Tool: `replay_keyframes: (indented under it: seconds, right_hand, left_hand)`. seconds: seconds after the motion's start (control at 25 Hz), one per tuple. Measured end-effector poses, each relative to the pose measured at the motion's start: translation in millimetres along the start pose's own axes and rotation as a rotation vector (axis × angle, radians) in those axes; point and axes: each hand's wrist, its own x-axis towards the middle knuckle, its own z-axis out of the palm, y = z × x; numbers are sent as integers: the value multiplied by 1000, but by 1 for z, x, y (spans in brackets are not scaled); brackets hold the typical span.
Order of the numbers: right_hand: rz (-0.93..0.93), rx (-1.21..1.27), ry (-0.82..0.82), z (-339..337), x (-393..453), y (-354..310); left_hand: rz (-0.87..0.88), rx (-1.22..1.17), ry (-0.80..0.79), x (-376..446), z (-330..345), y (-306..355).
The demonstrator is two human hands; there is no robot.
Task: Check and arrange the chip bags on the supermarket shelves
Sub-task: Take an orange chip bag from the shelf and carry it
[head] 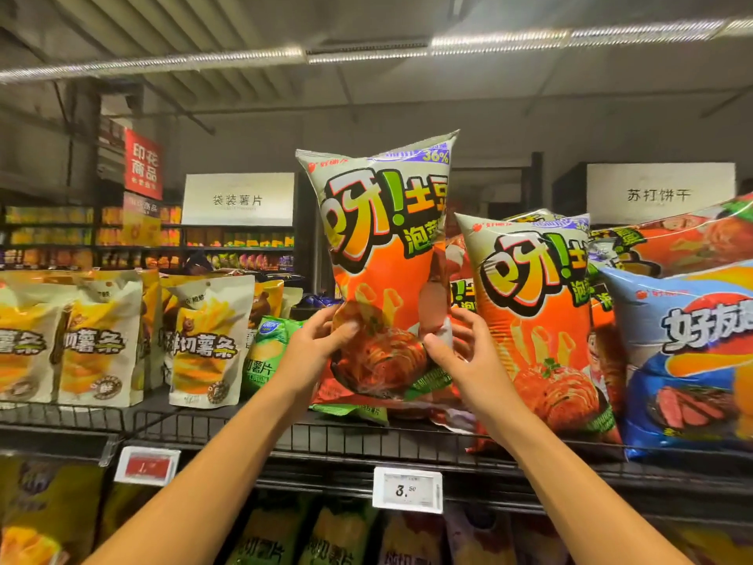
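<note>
Supermarket aisle under a grey ceiling with a long strip light [366, 48] running across at 12 o'clock, and a black wire shelf [326, 438] spanning the lower middle. At 9 o'clock, cream and yellow potato-stick pouches [203, 340] stand upright on that shelf, with a green chip bag [267, 352] leaning just beside them. A red price tag [147, 466] hangs on the shelf edge at 8 o'clock. Behind, a white category sign [238, 199] sits at 10 o'clock, beside a red hanging sign [143, 164].

At the centre, the left hand [313, 344] grips the lower left edge of an orange kimchi-flavour chip bag [383, 258], fingers curled behind it and thumb across the front. This bag stands with its long axis vertical, sealed top at 12 o'clock, printed face toward the camera, its bottom just above the shelf. The right hand [464, 352] holds the bag's lower right edge, fingers curled round it. A white price tag [407, 489] reading 3.50 sits at 6 o'clock.

At 3 o'clock a second orange bag [538, 320] of the same kind stands tilted slightly left, touching a blue chip bag [692, 352] at the far right. Another white sign [660, 193] hangs at 2 o'clock
</note>
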Motion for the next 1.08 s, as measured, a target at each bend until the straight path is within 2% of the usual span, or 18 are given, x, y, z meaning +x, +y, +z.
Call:
replay_keyframes:
  seconds: [0.12, 0.36, 0.6, 0.72, 0.92, 1.0, 1.08]
  right_hand:
    - [78, -15, -75, -4, -7, -3]
    - [79, 106, -68, -28, -36, -15]
    - [141, 158, -133, -58, -76, -13]
    - [205, 139, -134, -82, -96, -11]
    - [218, 181, -316, -106, -121, -22]
    - [192, 204, -267, -113, -134, -29]
    - [175, 206, -167, -118, -146, -33]
  left_hand:
    - [5, -3, -45, -12, 3, 18]
    - [-96, 94, -184, -38, 16, 41]
    - [-54, 37, -222, -75, 53, 48]
    - [-20, -46, -179, -95, 69, 45]
    - [-22, -106, -94, -130, 98, 51]
    - [-35, -62, -70, -145, 110, 57]
    - [-3, 124, 37, -160, 124, 58]
